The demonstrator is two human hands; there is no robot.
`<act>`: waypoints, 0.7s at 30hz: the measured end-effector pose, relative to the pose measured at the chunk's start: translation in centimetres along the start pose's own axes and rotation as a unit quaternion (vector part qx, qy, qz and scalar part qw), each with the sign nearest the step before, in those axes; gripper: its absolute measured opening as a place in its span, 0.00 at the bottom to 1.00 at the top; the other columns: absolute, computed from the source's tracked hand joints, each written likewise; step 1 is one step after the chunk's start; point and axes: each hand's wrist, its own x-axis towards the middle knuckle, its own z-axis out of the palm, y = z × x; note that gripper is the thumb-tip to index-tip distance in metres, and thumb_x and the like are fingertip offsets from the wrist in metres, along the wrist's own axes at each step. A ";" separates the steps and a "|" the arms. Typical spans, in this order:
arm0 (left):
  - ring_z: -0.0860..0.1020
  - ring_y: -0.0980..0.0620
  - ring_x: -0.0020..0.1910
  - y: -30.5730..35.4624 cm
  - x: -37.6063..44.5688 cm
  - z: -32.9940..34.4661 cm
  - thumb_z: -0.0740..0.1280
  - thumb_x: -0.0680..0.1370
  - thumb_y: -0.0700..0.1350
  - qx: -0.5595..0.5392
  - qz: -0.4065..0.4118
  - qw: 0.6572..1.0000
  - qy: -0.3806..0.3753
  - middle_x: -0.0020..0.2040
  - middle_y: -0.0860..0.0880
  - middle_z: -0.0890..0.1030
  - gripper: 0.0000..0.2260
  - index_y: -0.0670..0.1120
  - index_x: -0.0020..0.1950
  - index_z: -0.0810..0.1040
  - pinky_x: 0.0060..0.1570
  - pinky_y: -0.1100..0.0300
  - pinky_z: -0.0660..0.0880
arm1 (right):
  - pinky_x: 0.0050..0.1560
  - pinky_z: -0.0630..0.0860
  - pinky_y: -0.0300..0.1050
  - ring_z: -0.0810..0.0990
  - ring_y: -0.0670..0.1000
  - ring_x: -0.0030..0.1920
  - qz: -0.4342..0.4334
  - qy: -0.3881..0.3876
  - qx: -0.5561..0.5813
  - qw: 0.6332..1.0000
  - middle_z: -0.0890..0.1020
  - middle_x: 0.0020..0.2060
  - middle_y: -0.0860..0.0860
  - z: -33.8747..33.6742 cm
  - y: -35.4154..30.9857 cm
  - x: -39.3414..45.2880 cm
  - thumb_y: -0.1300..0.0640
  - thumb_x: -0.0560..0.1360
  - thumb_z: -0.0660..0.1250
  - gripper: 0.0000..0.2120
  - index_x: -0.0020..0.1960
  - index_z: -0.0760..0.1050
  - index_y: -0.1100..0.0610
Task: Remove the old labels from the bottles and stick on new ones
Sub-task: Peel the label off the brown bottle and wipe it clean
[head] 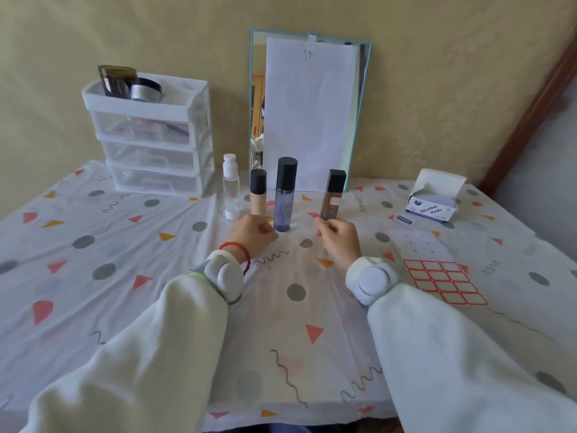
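both my hands curled, gripping nothing: left hand (254, 233), right hand (338, 237) | tall purple-tinted clear bottle with black cap (285, 195) upright between them, mid patterned-cloth surface (125, 292) | bare cloth nearer me

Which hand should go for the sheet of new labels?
Probably the right hand: the red-bordered label sheet lies on the cloth just beyond its wrist. The left hand would have to cross over.

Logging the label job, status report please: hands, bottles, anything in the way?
Left hand and right hand curled, empty. Four bottles upright, untouched. Label sheet right. Nothing blocking.
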 end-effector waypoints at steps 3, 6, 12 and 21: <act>0.73 0.57 0.34 0.5 0.7 0.5 0.71 0.73 0.44 -0.021 0.000 1.000 0.004 0.35 0.54 0.77 0.07 0.43 0.38 0.78 0.36 0.69 0.68 | 0.35 0.72 0.44 0.72 0.50 0.26 0.013 -0.017 -0.009 1.000 0.73 0.22 0.49 0.4 -0.1 0.7 0.51 0.79 0.64 0.18 0.31 0.73 0.55; 0.73 0.53 0.32 1.0 1.5 0.7 0.71 0.72 0.49 -0.019 -0.019 0.998 0.049 0.32 0.51 0.75 0.12 0.47 0.34 0.72 0.36 0.61 0.69 | 0.30 0.71 0.41 0.71 0.44 0.21 0.001 -0.024 -0.035 0.999 0.74 0.22 0.44 0.8 -0.3 1.8 0.53 0.78 0.65 0.15 0.33 0.75 0.54; 0.75 0.45 0.38 1.2 2.1 1.1 0.64 0.74 0.51 -0.036 -0.059 0.990 0.121 0.36 0.49 0.76 0.10 0.46 0.39 0.71 0.40 0.57 0.71 | 0.27 0.77 0.40 0.79 0.50 0.27 0.060 -0.094 -0.063 0.992 0.81 0.38 0.51 2.0 0.1 3.5 0.59 0.75 0.70 0.14 0.58 0.75 0.62; 0.78 0.50 0.41 -0.1 2.8 2.0 0.69 0.72 0.51 -0.060 -0.019 0.994 0.093 0.37 0.54 0.77 0.12 0.47 0.51 0.74 0.42 0.57 0.74 | 0.52 0.79 0.57 0.81 0.59 0.55 0.014 -0.073 -0.131 0.989 0.76 0.65 0.55 2.8 1.7 4.2 0.61 0.74 0.70 0.04 0.47 0.80 0.62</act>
